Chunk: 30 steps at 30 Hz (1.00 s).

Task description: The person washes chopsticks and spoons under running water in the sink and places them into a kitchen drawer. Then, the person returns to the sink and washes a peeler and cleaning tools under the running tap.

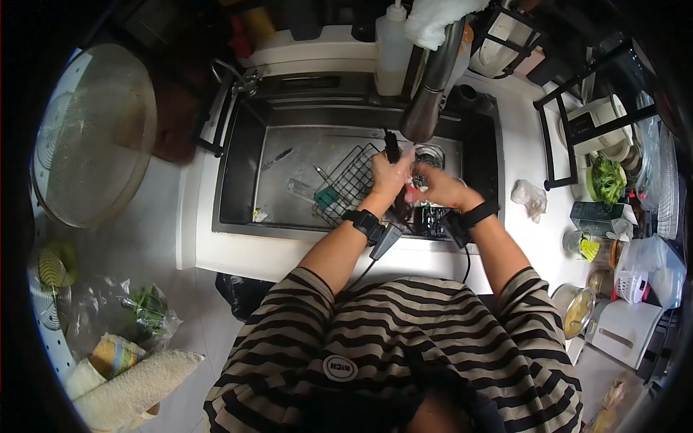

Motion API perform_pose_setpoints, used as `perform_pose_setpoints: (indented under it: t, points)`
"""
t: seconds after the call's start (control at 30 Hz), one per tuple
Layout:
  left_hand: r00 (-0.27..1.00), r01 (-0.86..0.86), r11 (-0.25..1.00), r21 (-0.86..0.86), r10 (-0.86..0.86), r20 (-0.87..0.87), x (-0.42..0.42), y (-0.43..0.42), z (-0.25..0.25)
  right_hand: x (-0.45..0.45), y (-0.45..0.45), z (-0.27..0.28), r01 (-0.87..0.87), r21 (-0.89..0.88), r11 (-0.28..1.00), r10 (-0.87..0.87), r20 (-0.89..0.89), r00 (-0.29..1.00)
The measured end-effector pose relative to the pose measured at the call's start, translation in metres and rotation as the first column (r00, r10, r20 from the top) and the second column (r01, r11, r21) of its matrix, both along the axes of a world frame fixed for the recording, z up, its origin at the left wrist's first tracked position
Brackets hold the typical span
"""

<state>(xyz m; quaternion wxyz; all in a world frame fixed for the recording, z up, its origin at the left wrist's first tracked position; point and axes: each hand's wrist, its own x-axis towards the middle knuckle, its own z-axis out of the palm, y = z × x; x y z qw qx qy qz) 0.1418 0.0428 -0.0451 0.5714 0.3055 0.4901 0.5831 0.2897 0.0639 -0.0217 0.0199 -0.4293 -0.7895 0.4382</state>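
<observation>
Both hands are together over the right part of a steel sink (289, 137), just below the faucet (426, 115). My left hand (390, 175) is closed around a black-handled tool (391, 146), whose handle points up toward the faucet. Beside it, my right hand (439, 187) has curled fingers near something small and red; what it holds is too blurred to make out. A black wire rack (354, 177) lies in the sink to the left of the hands, with a green sponge (326, 198) at its lower left edge. The drain basket (431, 155) shows behind the hands.
A soap bottle (391, 50) stands behind the sink. On the right counter are a crumpled cloth (529, 200), a black rack (567, 137), green leaves (608, 180) and jars. A large round strainer (101, 133) hangs at the left. Towels (137, 379) lie lower left.
</observation>
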Motion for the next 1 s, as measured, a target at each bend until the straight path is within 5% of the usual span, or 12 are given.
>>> perform_pose_setpoints:
  t: [0.03,0.07,0.13,0.23,0.33,0.43,0.5,0.67,0.73,0.83,1.0]
  points:
    - [0.991,0.019,1.000,0.022,-0.015,-0.136,-0.002,0.000,-0.004,0.006,0.011,0.004,0.097,0.090,0.991,-0.082,-0.159,0.984]
    - [0.963,0.040,0.998,0.043,-0.027,-0.269,-0.004,-0.001,-0.010,0.003,0.015,0.042,0.243,-0.074,0.967,-0.254,-0.227,0.940]
    - [0.906,0.068,0.994,0.088,-0.025,-0.422,-0.003,-0.002,-0.012,0.001,0.023,0.069,0.362,-0.094,0.928,-0.359,-0.492,0.793]
    - [0.848,0.101,0.983,0.156,-0.003,-0.531,0.000,-0.008,-0.003,0.001,0.026,0.087,0.331,-0.115,0.936,-0.340,-0.526,0.779]
    - [0.893,0.173,0.983,0.064,-0.129,-0.431,-0.002,-0.011,0.009,0.000,0.023,0.067,0.250,0.006,0.968,-0.220,-0.453,0.864]
    - [0.846,0.103,0.962,0.253,0.050,-0.531,-0.003,-0.003,-0.004,0.000,0.017,0.043,0.274,-0.126,0.953,-0.300,-0.480,0.824]
    - [0.874,0.068,0.962,0.265,0.071,-0.481,-0.003,-0.004,0.002,0.001,0.014,0.029,0.276,-0.174,0.945,-0.326,-0.453,0.830]
    - [0.895,-0.001,0.960,0.278,0.125,-0.428,-0.001,-0.001,-0.002,0.002,0.002,-0.031,0.044,-0.083,0.996,-0.052,-0.105,0.993]
    - [0.910,0.024,0.977,0.211,0.067,-0.409,0.000,-0.002,-0.001,-0.007,-0.009,-0.036,0.010,-0.182,0.983,-0.016,-0.036,0.999]
    - [0.978,0.006,0.996,0.090,0.013,-0.209,0.003,0.003,0.007,-0.015,-0.022,-0.070,0.079,-0.118,0.990,-0.102,-0.201,0.974]
    - [0.991,-0.109,0.993,0.047,0.106,0.077,-0.002,0.010,0.007,-0.018,-0.016,-0.090,0.078,-0.520,0.851,-0.290,-0.340,0.894]
